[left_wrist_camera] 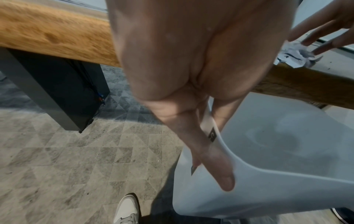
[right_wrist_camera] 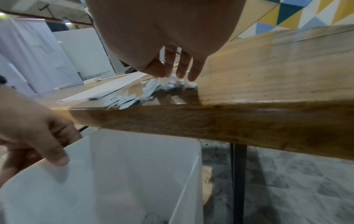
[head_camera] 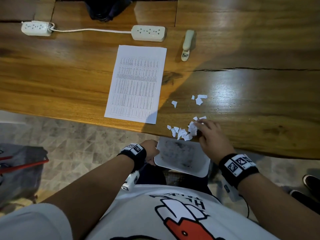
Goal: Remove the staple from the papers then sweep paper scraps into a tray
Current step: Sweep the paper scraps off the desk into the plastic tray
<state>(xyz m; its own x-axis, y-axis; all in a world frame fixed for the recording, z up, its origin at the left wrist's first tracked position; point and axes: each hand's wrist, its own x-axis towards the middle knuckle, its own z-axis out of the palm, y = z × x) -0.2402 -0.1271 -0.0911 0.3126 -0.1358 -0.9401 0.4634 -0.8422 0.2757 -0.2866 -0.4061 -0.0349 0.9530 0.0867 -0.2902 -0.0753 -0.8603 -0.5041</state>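
right hand [head_camera: 210, 134], fingers straight, sits just behind the scraps [head_camera: 183, 131] at the table edge [head_camera: 259, 149]; left hand [head_camera: 151, 152] grips the tray [head_camera: 199, 168] directly below, so sweep toward the body.

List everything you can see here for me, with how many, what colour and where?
table: one, brown wood, fills the upper part of the head view
papers: one printed white stack, mid table
paper scraps: many, white, a pile at the near table edge, with a few more farther in
tray: one, white, held just below the table edge under the pile
staple remover: one, cream, right of the far end of the papers
power strips: two, white, far side of the table, joined by a cord
dark bag: one, far table edge
left hand: grips the tray's left rim
right hand: fingers straight, touching the scrap pile
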